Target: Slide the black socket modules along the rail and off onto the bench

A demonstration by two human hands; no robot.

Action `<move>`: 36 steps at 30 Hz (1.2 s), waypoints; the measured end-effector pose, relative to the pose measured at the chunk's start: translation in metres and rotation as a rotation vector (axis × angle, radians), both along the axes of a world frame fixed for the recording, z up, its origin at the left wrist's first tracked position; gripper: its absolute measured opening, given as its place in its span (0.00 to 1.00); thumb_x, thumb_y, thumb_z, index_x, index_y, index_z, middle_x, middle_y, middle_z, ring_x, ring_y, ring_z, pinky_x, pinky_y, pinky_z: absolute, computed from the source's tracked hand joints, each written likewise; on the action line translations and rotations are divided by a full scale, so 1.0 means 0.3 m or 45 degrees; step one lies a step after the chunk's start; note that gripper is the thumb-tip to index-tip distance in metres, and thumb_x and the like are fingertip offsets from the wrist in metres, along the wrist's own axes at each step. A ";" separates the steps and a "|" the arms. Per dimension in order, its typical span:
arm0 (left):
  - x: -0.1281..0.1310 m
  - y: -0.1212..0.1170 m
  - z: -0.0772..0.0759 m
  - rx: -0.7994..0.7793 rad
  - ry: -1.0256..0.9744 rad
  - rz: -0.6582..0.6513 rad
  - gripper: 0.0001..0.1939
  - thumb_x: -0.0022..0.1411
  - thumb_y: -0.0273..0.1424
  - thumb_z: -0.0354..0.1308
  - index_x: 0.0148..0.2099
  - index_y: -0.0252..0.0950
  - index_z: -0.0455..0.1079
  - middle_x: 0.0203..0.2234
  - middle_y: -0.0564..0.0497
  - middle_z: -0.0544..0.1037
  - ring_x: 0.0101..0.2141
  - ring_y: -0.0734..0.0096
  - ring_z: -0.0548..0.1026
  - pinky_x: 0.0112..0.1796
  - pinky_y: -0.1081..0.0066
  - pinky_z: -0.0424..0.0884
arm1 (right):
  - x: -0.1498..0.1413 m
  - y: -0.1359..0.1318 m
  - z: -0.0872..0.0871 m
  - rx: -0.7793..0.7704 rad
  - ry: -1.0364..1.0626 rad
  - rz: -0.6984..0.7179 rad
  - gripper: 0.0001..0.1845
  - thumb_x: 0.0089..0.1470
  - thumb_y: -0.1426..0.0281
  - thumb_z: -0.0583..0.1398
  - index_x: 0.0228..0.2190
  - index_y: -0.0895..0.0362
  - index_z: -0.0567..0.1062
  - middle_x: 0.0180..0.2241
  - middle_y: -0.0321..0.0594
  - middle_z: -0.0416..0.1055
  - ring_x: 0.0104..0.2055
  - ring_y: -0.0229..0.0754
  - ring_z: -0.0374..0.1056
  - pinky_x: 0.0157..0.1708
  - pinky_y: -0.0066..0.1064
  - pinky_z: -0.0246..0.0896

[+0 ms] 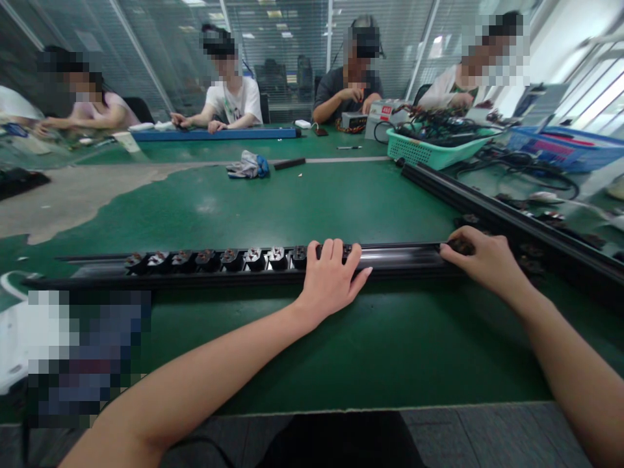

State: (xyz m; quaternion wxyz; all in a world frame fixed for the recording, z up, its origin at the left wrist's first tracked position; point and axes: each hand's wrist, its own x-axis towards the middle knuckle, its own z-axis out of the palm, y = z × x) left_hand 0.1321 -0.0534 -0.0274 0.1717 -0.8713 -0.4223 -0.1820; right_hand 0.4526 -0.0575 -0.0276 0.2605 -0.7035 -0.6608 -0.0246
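A long black metal channel lies crosswise on the green table in front of me. Several black socket modules with metal contacts sit in a row along its left and middle part. My left hand rests over the right end of that row, fingers spread and thumb apart; the modules beneath are partly hidden. At the channel's right end, my right hand is closed, thumb and fingers pinching a dark socket module. Its underside is hidden by the channel and fingers.
Another black rail runs diagonally at right, with loose parts beside it. Behind stand a green basket of cables and a blue basket. A grey-blue glove and a short black strip lie farther back. Several people sit opposite.
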 end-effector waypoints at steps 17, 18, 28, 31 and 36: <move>0.003 -0.001 0.004 0.004 0.007 0.015 0.27 0.73 0.45 0.39 0.61 0.35 0.67 0.47 0.37 0.72 0.47 0.51 0.67 0.50 0.51 0.62 | 0.048 0.005 -0.007 -0.061 0.023 -0.094 0.17 0.46 0.52 0.57 0.29 0.52 0.69 0.27 0.39 0.73 0.33 0.49 0.70 0.42 0.41 0.57; 0.003 -0.001 0.003 0.005 0.006 0.015 0.27 0.73 0.45 0.39 0.61 0.35 0.67 0.47 0.37 0.72 0.47 0.51 0.67 0.50 0.51 0.62 | 0.052 0.005 -0.008 -0.065 0.029 -0.098 0.17 0.46 0.52 0.57 0.29 0.52 0.69 0.27 0.39 0.73 0.33 0.49 0.70 0.41 0.40 0.57; 0.000 0.004 0.001 0.005 0.016 0.005 0.28 0.73 0.46 0.39 0.61 0.35 0.67 0.47 0.37 0.72 0.47 0.50 0.68 0.50 0.50 0.62 | 0.055 0.006 0.001 -0.067 0.061 -0.050 0.18 0.45 0.51 0.58 0.29 0.53 0.68 0.26 0.41 0.72 0.31 0.48 0.70 0.36 0.37 0.59; 0.000 0.005 0.002 0.005 0.019 0.006 0.27 0.73 0.45 0.39 0.61 0.35 0.67 0.47 0.36 0.72 0.47 0.50 0.68 0.50 0.50 0.62 | 0.062 0.011 -0.002 -0.020 -0.007 0.002 0.18 0.48 0.50 0.57 0.28 0.52 0.66 0.26 0.42 0.72 0.30 0.49 0.71 0.36 0.38 0.60; 0.001 0.005 0.002 0.003 0.010 0.007 0.27 0.73 0.45 0.39 0.61 0.35 0.67 0.47 0.37 0.72 0.47 0.50 0.68 0.50 0.50 0.62 | 0.064 0.010 0.000 -0.021 -0.026 0.014 0.18 0.48 0.51 0.56 0.28 0.53 0.66 0.26 0.43 0.73 0.31 0.50 0.72 0.36 0.39 0.60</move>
